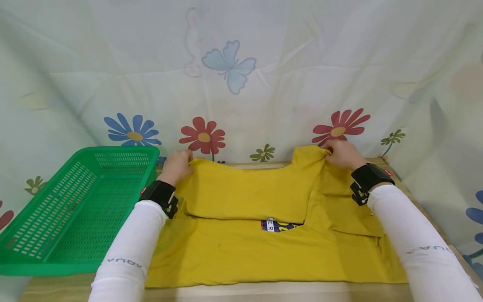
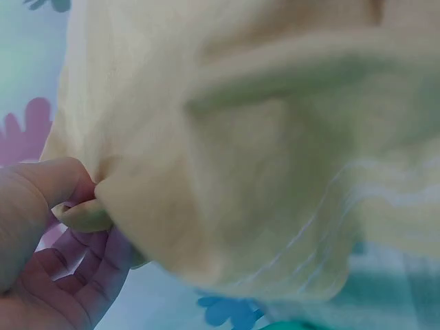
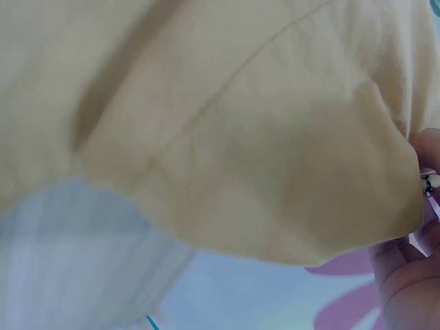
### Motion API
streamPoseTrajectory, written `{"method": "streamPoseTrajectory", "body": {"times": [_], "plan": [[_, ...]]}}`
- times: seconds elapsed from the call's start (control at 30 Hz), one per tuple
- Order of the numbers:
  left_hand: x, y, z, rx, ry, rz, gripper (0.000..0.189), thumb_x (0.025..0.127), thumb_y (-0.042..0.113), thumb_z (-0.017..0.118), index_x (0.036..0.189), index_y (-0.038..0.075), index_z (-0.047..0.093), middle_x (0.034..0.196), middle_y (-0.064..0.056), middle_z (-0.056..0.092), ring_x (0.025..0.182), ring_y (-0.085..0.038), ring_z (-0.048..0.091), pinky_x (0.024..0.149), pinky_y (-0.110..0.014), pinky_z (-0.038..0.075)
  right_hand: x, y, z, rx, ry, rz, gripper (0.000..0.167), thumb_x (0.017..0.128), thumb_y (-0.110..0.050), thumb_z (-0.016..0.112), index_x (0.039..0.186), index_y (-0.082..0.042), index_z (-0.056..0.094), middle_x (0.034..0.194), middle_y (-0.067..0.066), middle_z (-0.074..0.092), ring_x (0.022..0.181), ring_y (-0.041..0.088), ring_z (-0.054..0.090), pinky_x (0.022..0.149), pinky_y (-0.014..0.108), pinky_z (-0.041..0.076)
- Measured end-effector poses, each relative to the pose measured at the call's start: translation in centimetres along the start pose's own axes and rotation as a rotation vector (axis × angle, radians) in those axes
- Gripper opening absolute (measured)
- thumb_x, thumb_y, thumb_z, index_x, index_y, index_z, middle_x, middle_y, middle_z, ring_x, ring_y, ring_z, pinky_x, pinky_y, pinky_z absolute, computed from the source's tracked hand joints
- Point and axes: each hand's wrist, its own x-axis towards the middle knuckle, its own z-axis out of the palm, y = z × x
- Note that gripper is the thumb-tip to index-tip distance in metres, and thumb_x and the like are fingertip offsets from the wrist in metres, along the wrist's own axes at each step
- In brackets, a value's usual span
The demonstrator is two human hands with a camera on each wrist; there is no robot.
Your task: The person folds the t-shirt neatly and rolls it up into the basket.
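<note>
The shirt (image 1: pixel 249 193) lay on the counter (image 1: pixel 245 290), spread mostly on the person's side of both grips, its longer axis running left to right, roughly along the line between the hands. The left hand (image 1: pixel 175 167) pinched the cloth at its far left corner, thumb against fingers; the right hand (image 1: pixel 344 154) pinched it at the far right, beside a piece that stood up. Neither was nearer, as both touched the shirt, though the right grip sat a little farther from the person. Between them stretched an upper layer, its near edge lying across a dark print (image 1: pixel 279 225). The basket (image 1: pixel 37 268) stood left of the shirt, near the left hand.

That layer covered part of the print, so its lettering could not be read whole. The forearms hid cloth at both sides, and from the head view the fingertips were hard to make out. In the left wrist view the cloth was blurred; in the right one the frame cut off much of the hand, and a small white thing (image 3: pixel 431 182) with dark marks by its fingers could not be identified.
</note>
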Motion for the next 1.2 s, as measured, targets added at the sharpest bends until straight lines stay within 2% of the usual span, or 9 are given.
{"method": "streamPoseTrajectory", "body": {"times": [0.17,0.27,0.37,0.47,0.6,0.83,1.03,1.2], "plan": [[-0.7,0.1,-1.9,-0.026,0.015,0.043,0.013,0.085,0.007,0.063,0.083,0.003,0.051,0.067,-0.008,0.039,0.061,-0.026,0.045,0.058,-0.032,0.035,-0.6,-0.1,-1.9,-0.008,0.063,-0.034,0.014,0.079,-0.003,0.066,0.09,0.001,0.059,0.076,0.011,0.056,0.067,0.025,0.049,0.065,0.04,0.041],[-0.8,0.0,-2.8,-0.022,0.066,0.073,0.01,0.086,0.006,0.062,0.085,0.003,0.052,0.069,-0.009,0.043,0.061,-0.026,0.046,0.058,-0.032,0.036,-0.7,-0.1,-2.8,-0.003,0.098,-0.042,0.016,0.078,-0.002,0.066,0.092,0.001,0.058,0.077,0.012,0.056,0.067,0.025,0.049,0.064,0.039,0.04],[-0.8,0.1,-3.4,-0.015,0.128,0.09,0.008,0.087,0.006,0.06,0.091,0.003,0.055,0.076,-0.011,0.051,0.068,-0.026,0.049,0.062,-0.033,0.04,-0.7,-0.2,-3.5,0.014,0.128,-0.038,0.02,0.078,-0.001,0.064,0.097,0.002,0.06,0.083,0.016,0.059,0.071,0.027,0.05,0.066,0.041,0.041],[-0.7,0.3,-3.9,-0.014,0.161,0.082,0.008,0.088,0.007,0.06,0.092,0.002,0.056,0.08,-0.013,0.052,0.073,-0.028,0.05,0.066,-0.035,0.042,-0.7,-0.3,-4.2,0.023,0.144,-0.018,0.023,0.079,-0.001,0.063,0.102,0.003,0.062,0.09,0.018,0.062,0.076,0.03,0.052,0.07,0.044,0.042],[-0.9,0.7,-4.6,-0.002,0.193,0.065,0.008,0.088,0.009,0.061,0.091,0.002,0.056,0.081,-0.013,0.052,0.075,-0.029,0.05,0.069,-0.038,0.044,-0.7,-0.5,-5.1,0.001,0.17,-0.008,0.018,0.081,-0.003,0.062,0.098,0.003,0.061,0.087,0.019,0.058,0.075,0.03,0.05,0.068,0.044,0.041],[-1.0,1.1,-5.7,0.02,0.273,0.052,0.01,0.089,0.009,0.06,0.093,0.001,0.057,0.084,-0.015,0.053,0.077,-0.031,0.05,0.07,-0.04,0.044,0.3,-1.2,-7.1,-0.043,0.3,-0.061,0.01,0.082,-0.001,0.061,0.091,0.003,0.056,0.082,0.018,0.049,0.073,0.03,0.044,0.064,0.042,0.035],[-1.3,1.0,-6.0,0.037,0.298,0.063,0.009,0.088,0.008,0.061,0.091,0.001,0.056,0.082,-0.015,0.05,0.076,-0.031,0.049,0.068,-0.04,0.043,1.5,-2.3,-8.6,-0.049,0.347,-0.092,0.011,0.083,0.001,0.058,0.093,0.003,0.059,0.088,0.019,0.049,0.075,0.031,0.045,0.066,0.044,0.037],[-2.1,1.1,-6.0,0.067,0.287,0.127,0.01,0.088,0.007,0.062,0.089,0.001,0.053,0.078,-0.014,0.047,0.073,-0.03,0.048,0.065,-0.039,0.042,0.9,-2.9,-9.2,-0.071,0.324,-0.108,0.011,0.084,0.0,0.058,0.095,0.003,0.059,0.089,0.019,0.05,0.076,0.031,0.045,0.067,0.045,0.038]]}}
